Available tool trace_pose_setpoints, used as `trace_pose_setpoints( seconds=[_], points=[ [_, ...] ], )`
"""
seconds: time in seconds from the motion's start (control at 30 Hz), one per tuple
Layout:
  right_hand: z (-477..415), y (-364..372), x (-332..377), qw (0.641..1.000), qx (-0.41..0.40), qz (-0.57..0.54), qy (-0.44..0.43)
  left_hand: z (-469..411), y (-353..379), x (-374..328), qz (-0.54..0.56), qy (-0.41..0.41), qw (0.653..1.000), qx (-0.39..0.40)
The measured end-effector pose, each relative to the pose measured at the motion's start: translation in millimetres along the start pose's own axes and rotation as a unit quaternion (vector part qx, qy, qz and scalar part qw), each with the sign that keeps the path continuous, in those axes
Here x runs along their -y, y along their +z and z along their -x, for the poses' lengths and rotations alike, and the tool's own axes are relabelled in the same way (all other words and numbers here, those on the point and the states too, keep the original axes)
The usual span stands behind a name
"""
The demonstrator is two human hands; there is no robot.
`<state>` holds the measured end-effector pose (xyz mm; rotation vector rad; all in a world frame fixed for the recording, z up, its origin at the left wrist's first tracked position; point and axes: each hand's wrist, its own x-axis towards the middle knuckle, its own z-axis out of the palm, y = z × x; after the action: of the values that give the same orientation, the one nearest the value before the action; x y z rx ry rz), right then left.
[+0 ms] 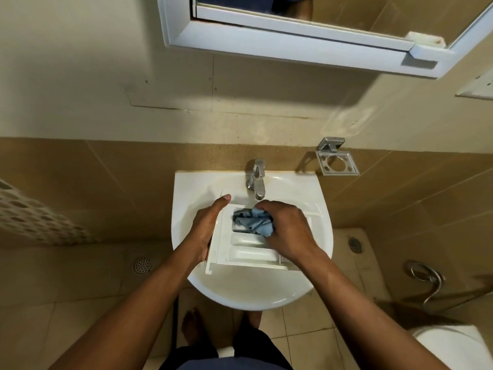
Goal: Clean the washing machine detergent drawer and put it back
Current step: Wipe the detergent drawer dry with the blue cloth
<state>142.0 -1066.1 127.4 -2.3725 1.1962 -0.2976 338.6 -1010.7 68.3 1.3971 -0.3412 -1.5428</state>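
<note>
**Gloss, chrome and cloth at the basin**

The basin [186,198] was glossy white ceramic. The tap [257,180] and the wall-mounted holder [337,162] were polished, shiny metal. The drawer [250,253] looked like smooth white plastic, duller than the basin. The cloth [253,221] was soft blue fabric, creased and matt. The wall tiles [80,182] were tan with a faint sheen.

The detergent drawer [250,255] lies in the sink [186,198], the cloth [253,221] on it. The tap [256,180] stands at the sink's back edge; a holder [337,162] hangs right of the sink.
</note>
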Motion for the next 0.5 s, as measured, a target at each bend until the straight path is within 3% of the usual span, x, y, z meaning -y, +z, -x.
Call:
trace_pose_setpoints(
  seconds=[0.13, 0.33, 0.43, 0.5],
  points=[
    [5.7, 25.6, 18.7, 0.994, 0.069, -0.075, -0.03, -1.0, 3.2, -5.7, 0.008, -0.016, 1.0, 0.005],
    [1.4, -4.5, -4.8, 0.992, 0.082, 0.093, -0.02, 6.1, -0.7, -0.3, -0.004, 0.018, 1.0, -0.018],
    [1.5, 0.1, 10.7, 0.999, 0.031, 0.033, -0.019, 7.3, -0.7, -2.6, 0.004, 0.004, 1.0, -0.022],
    [6.5, 12.9, 27.8, 0.996, 0.078, 0.007, -0.046, 7.7, -0.9, -8.5, 0.005, -0.001, 1.0, -0.02]
  ],
)
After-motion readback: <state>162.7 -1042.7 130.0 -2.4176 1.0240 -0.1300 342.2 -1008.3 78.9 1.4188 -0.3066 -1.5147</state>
